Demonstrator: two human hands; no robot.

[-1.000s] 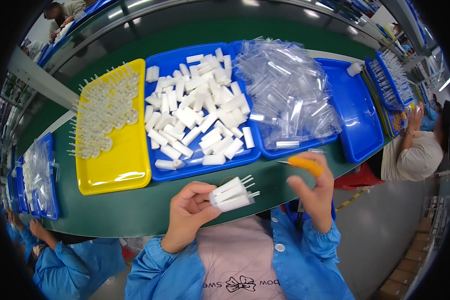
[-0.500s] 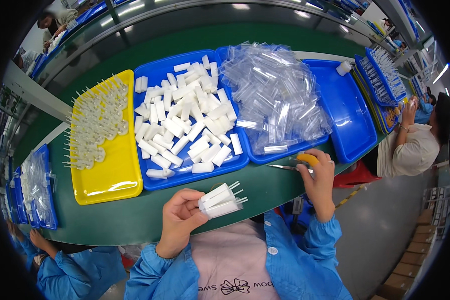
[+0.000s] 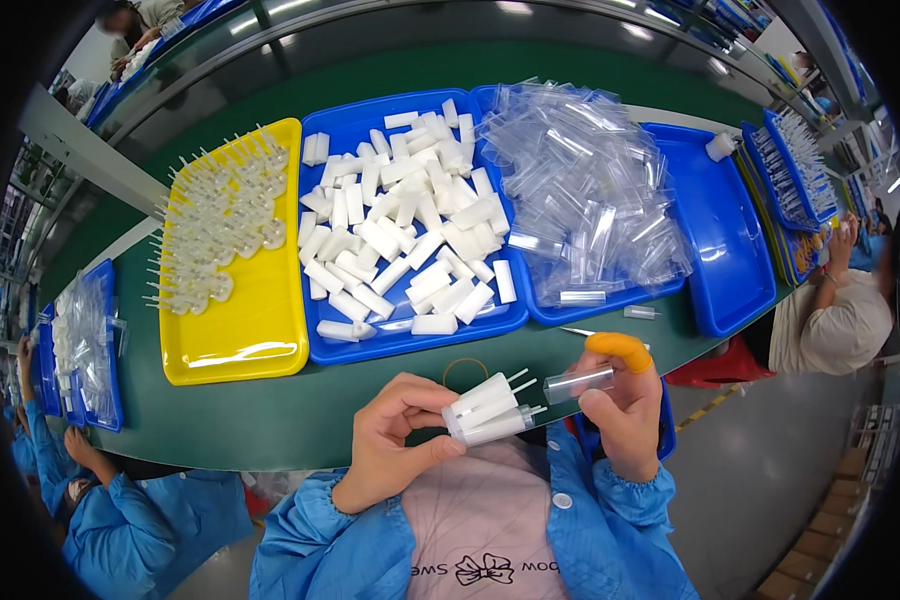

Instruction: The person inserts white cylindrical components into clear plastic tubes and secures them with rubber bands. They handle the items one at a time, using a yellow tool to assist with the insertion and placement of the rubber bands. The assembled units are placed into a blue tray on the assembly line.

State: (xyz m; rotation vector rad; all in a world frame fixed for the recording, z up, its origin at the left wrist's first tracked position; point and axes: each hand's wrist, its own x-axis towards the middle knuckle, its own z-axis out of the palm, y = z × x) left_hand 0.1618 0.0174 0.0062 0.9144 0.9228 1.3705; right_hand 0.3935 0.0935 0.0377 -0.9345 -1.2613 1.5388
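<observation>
My left hand (image 3: 395,440) grips a small bundle of white needle pieces (image 3: 485,408), their thin tips pointing right. My right hand (image 3: 625,400), with an orange finger cot (image 3: 618,347) on the index finger, holds a clear plastic tube (image 3: 578,384) just right of those tips, almost touching them. Both hands hover over the near edge of the green table (image 3: 300,405). A rubber band (image 3: 465,372) lies on the table behind the bundle.
A yellow tray (image 3: 232,330) with needle parts, a blue tray (image 3: 410,335) of white caps and a blue tray (image 3: 610,300) heaped with clear tubes stand ahead. Another blue tray (image 3: 715,235) lies right. Co-workers sit at lower left (image 3: 120,520) and right (image 3: 835,320).
My right hand came back from the clear-tube tray toward my body, now holding a clear tube up to the needle tips. The left hand kept the bundle and rose slightly.
</observation>
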